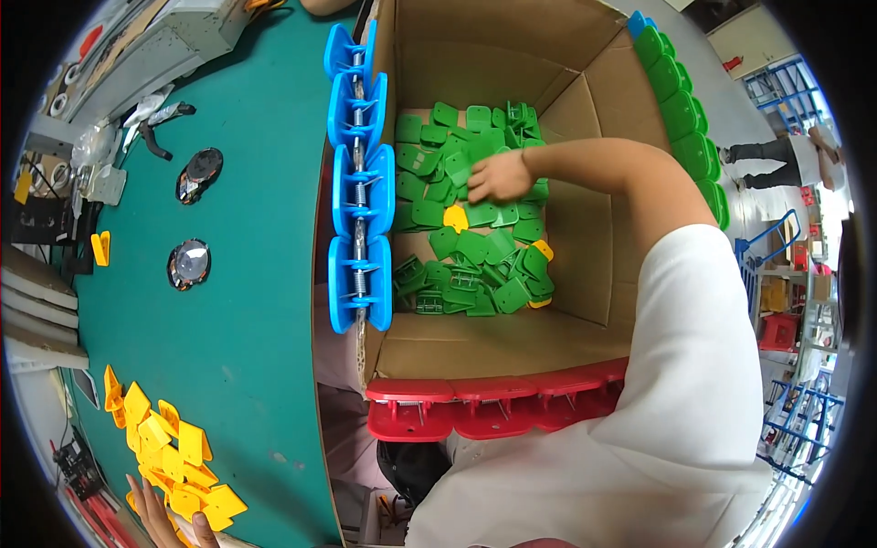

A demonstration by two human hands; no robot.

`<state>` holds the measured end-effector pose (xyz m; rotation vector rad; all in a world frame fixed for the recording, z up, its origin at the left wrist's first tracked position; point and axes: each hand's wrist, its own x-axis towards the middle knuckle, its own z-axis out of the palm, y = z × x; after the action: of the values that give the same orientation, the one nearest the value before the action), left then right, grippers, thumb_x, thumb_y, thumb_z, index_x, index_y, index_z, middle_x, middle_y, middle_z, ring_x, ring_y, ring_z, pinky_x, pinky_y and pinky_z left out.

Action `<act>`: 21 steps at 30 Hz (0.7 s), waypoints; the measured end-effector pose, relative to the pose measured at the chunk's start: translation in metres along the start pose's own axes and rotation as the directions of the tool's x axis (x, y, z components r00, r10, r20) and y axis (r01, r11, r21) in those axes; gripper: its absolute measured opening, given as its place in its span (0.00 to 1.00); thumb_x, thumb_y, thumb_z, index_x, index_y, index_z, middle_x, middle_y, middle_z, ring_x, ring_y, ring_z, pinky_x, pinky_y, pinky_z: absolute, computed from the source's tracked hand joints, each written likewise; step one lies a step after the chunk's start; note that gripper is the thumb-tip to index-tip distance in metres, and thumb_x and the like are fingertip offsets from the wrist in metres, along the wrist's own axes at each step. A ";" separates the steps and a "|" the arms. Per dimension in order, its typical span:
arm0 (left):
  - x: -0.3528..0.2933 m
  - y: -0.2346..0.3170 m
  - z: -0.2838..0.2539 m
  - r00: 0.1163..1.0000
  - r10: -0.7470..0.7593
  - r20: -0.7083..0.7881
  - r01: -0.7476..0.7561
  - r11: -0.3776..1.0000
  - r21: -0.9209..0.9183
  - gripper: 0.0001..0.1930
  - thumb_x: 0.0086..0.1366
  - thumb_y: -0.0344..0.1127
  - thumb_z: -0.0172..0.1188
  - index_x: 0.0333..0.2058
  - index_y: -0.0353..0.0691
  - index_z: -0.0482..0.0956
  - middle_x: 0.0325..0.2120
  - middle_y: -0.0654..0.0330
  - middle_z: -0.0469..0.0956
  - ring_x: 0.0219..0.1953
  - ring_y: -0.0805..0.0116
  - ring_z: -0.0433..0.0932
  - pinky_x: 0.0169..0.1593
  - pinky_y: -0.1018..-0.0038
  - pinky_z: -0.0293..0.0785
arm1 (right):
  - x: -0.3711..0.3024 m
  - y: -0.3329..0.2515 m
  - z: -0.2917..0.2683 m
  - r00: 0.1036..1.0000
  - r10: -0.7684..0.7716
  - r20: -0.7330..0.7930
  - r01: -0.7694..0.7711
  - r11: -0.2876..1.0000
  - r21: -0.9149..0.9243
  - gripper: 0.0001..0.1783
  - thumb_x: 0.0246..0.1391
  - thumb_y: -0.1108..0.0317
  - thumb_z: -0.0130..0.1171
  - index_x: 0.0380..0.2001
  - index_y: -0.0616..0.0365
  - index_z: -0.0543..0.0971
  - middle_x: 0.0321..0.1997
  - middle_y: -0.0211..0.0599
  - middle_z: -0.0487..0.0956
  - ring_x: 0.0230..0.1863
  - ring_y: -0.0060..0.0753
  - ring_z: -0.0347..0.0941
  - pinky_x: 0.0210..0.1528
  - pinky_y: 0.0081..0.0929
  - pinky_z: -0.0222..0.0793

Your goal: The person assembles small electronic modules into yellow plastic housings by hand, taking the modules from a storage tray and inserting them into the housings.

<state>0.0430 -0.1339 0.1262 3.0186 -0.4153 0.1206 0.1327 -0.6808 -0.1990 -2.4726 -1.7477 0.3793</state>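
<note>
My right hand reaches down into a large cardboard box, over a pile of green spring clips. Its fingers are bent and bunched together; whatever they may hold is hidden under them. A few yellow pieces, among them a yellow clip, lie among the green ones. At the lower left, my left hand rests beside a heap of yellow clips on a green table. Its fingers and thumb are spread apart, and its lower part is cut off by the picture's edge.
Blue clips grip the box's left edge, green clips the right, red clips the near one. Two round shiny dark objects and a single yellow clip lie on the table. Another person stands far right.
</note>
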 end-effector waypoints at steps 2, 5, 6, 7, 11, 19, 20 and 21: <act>-0.001 0.005 -0.001 0.999 -0.042 0.003 0.041 0.997 0.060 0.26 0.64 0.47 0.49 0.54 0.34 0.64 0.56 0.44 0.60 0.58 0.48 0.60 0.57 0.60 0.58 | -0.014 0.011 0.004 0.748 0.658 0.081 -0.663 0.742 0.093 0.08 0.35 0.65 0.55 0.22 0.56 0.77 0.35 0.43 0.74 0.35 0.47 0.73 0.35 0.41 0.69; -0.003 0.005 -0.007 0.997 -0.063 0.035 0.057 0.990 0.133 0.26 0.64 0.47 0.49 0.54 0.34 0.64 0.56 0.44 0.60 0.58 0.48 0.60 0.57 0.60 0.59 | 0.019 0.010 -0.054 0.663 0.650 0.371 -0.583 0.759 -0.289 0.08 0.39 0.65 0.54 0.21 0.55 0.79 0.37 0.43 0.76 0.31 0.45 0.75 0.29 0.40 0.71; -0.004 0.005 -0.006 0.998 -0.052 0.017 0.050 0.993 0.102 0.26 0.64 0.47 0.49 0.54 0.33 0.64 0.56 0.45 0.60 0.57 0.48 0.61 0.57 0.61 0.59 | 0.026 0.000 -0.060 0.714 0.616 0.332 -0.562 0.788 -0.251 0.08 0.40 0.65 0.53 0.22 0.56 0.79 0.38 0.42 0.76 0.31 0.45 0.75 0.30 0.40 0.72; -0.005 0.005 -0.006 0.999 -0.050 0.015 0.049 0.994 0.097 0.26 0.64 0.47 0.49 0.54 0.33 0.64 0.56 0.45 0.60 0.57 0.48 0.61 0.57 0.61 0.59 | 0.027 -0.005 -0.044 0.861 0.458 0.222 -0.438 0.889 -0.135 0.10 0.41 0.62 0.54 0.21 0.57 0.78 0.37 0.44 0.75 0.33 0.44 0.75 0.31 0.39 0.72; -0.007 0.003 -0.007 1.000 0.011 0.028 -0.013 0.997 0.077 0.27 0.65 0.46 0.48 0.55 0.31 0.62 0.56 0.45 0.60 0.57 0.48 0.62 0.56 0.62 0.61 | 0.057 -0.033 0.022 0.959 0.261 -0.111 -0.265 0.964 -0.016 0.16 0.46 0.62 0.51 0.37 0.59 0.68 0.31 0.41 0.71 0.34 0.44 0.69 0.37 0.37 0.68; -0.005 0.008 -0.003 0.998 0.007 0.063 0.000 0.993 -0.116 0.27 0.65 0.44 0.48 0.56 0.32 0.59 0.56 0.45 0.59 0.55 0.50 0.64 0.55 0.63 0.64 | 0.056 -0.033 -0.003 0.894 0.446 -0.045 -0.448 0.893 -0.042 0.23 0.34 0.57 0.60 0.37 0.52 0.70 0.36 0.38 0.70 0.42 0.40 0.66 0.40 0.39 0.63; -0.008 0.002 -0.005 0.998 0.032 0.045 -0.027 0.993 -0.114 0.27 0.65 0.43 0.49 0.56 0.31 0.59 0.56 0.45 0.59 0.55 0.50 0.64 0.55 0.63 0.64 | 0.059 -0.027 -0.019 0.836 0.548 0.022 -0.548 0.836 -0.028 0.26 0.30 0.57 0.62 0.37 0.53 0.71 0.38 0.40 0.69 0.44 0.41 0.65 0.44 0.40 0.62; -0.008 0.001 -0.007 0.997 0.066 0.031 -0.062 0.992 -0.112 0.27 0.65 0.43 0.49 0.56 0.31 0.59 0.56 0.45 0.59 0.56 0.50 0.64 0.55 0.63 0.64 | 0.056 -0.022 -0.035 0.806 0.591 -0.024 -0.592 0.806 -0.025 0.26 0.30 0.58 0.62 0.37 0.55 0.72 0.39 0.42 0.68 0.44 0.42 0.65 0.45 0.40 0.63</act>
<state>0.0350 -0.1323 0.1326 2.9033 -0.5043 0.0475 0.1390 -0.6183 -0.1689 -2.9889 -0.9241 0.3689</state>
